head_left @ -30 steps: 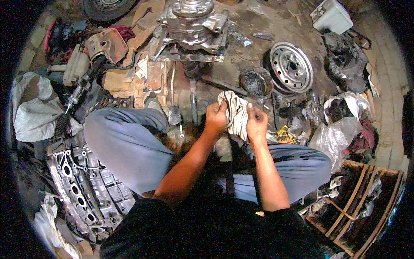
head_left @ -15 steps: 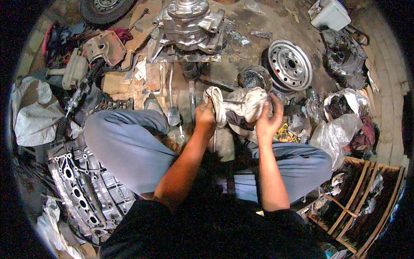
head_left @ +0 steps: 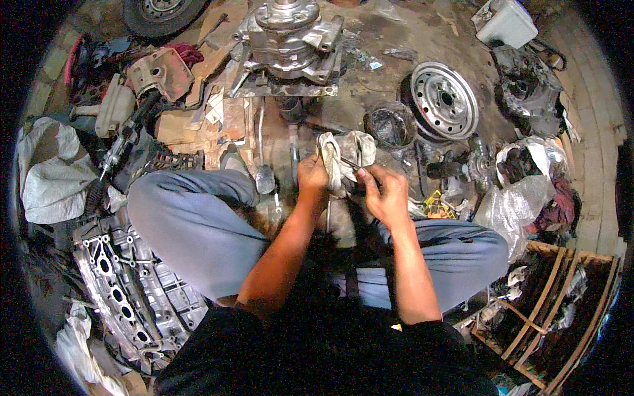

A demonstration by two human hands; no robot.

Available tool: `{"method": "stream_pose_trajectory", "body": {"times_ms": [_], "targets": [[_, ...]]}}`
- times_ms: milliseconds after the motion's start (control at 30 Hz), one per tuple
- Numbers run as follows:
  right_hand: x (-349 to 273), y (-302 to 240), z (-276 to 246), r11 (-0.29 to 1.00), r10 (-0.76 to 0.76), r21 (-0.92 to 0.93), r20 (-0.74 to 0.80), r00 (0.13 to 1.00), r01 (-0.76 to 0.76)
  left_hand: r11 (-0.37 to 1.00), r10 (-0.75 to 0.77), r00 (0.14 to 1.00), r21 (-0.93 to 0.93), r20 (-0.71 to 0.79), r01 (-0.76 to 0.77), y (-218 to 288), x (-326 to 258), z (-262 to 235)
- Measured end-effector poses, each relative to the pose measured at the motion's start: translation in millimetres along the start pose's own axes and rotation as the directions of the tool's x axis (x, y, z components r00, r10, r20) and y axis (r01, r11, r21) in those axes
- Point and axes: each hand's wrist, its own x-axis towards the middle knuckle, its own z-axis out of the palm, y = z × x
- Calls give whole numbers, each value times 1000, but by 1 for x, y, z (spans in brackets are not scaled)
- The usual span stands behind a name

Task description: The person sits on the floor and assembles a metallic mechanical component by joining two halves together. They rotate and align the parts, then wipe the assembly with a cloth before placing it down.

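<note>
My left hand (head_left: 313, 177) is closed around a bunched white rag (head_left: 331, 158) in front of my crossed legs. A thin dark rod (head_left: 348, 162) comes out of the folds on the right. My right hand (head_left: 386, 193) pinches the rod's near end between thumb and fingers; its full length is hidden. Another fold of whitish cloth (head_left: 361, 148) hangs just beyond the rod. Past my hands, a dark round pan (head_left: 391, 127) rests on the floor.
A metal gearbox-like housing (head_left: 284, 43) stands on a plate ahead. A steel wheel rim (head_left: 444, 100) leans at the right. An engine cylinder head (head_left: 122, 297) lies by my left knee, a wooden crate (head_left: 528, 330) at the lower right. A wrench (head_left: 278, 201) lies between my legs.
My right hand has moved left and down, from the rag's far right end to the rod close to my left hand. The cloth on the right has shifted left. My left hand stays put.
</note>
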Motion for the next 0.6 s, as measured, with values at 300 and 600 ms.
{"method": "stream_pose_trajectory", "body": {"times_ms": [300, 600], "targets": [[-6, 2, -1, 968, 246, 30, 65, 967, -248, 905, 288, 920, 239, 265, -352, -42, 14, -37], [1, 18, -22, 672, 380, 648, 111, 918, -357, 916, -141, 986, -367, 85, 162, -19, 20, -25]]}}
